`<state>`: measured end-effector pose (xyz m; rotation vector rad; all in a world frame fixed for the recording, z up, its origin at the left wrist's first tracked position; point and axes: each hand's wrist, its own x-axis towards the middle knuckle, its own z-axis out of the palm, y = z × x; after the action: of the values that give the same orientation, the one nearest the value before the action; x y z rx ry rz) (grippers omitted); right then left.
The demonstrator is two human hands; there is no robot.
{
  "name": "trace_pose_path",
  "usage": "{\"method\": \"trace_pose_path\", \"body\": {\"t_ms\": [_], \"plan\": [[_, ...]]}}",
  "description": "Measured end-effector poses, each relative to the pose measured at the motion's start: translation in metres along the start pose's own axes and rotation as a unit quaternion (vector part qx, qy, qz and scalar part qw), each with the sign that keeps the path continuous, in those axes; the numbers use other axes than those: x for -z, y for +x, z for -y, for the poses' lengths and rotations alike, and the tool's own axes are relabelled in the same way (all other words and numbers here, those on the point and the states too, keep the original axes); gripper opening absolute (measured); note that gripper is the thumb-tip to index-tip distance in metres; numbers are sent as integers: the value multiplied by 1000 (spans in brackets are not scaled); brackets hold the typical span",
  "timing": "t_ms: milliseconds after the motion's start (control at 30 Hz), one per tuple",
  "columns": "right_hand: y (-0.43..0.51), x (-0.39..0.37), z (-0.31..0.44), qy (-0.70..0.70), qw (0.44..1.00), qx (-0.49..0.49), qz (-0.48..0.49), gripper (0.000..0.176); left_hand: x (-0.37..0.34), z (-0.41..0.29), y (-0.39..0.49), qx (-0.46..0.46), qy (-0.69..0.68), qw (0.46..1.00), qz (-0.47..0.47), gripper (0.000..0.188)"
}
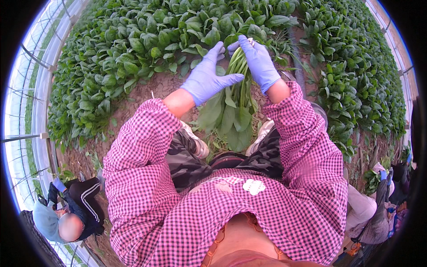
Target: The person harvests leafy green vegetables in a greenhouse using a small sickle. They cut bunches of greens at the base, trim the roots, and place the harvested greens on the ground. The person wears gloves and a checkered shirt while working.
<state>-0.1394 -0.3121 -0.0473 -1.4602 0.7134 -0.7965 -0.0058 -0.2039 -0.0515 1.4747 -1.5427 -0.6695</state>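
Note:
A bunch of spinach point(238, 110) hangs root end up from my right hand point(258, 61), whose gloved fingers are closed around the stems near the roots. Its broad leaves point down towards my lap, between my shoes. My left hand point(208, 75), in a matching blue-violet glove, is held beside the bunch on the left. Its thumb and fingers are spread apart, with the thumb tip close to the stems; whether it touches them I cannot tell. Just past both hands grows a dense bed of spinach plants point(163, 36).
Bare soil point(156, 85) lies around my white shoes point(200, 147). A dark drip hose point(298, 63) runs along the ground at right, before another spinach bed point(363, 76). Co-workers point(71, 213) crouch at both sides. Clear plastic greenhouse walls point(40, 76) flank the beds.

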Motion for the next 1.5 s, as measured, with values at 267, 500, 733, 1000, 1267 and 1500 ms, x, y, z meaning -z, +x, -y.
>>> {"method": "trace_pose_path", "body": {"t_ms": [267,500,733,1000,1267,1500], "plan": [[-18,-46,42,131,980,124,-87,31,-8,-5,17,-40,-133,990,-26,86],[-4,-55,51,174,946,274,19,32,68,-3,19,9,130,979,-158,42],[0,-11,7,3,998,47,-32,31,251,50,-111,21,200,902,-382,38],[-8,27,-39,-40,989,-139,29,31,262,195,-297,595,-93,774,-196,40],[-11,34,-44,-67,980,-182,36,31,129,341,-316,680,148,717,-41,88],[-34,50,13,-164,972,-159,49,32,73,341,-300,724,248,642,-46,112]]}}
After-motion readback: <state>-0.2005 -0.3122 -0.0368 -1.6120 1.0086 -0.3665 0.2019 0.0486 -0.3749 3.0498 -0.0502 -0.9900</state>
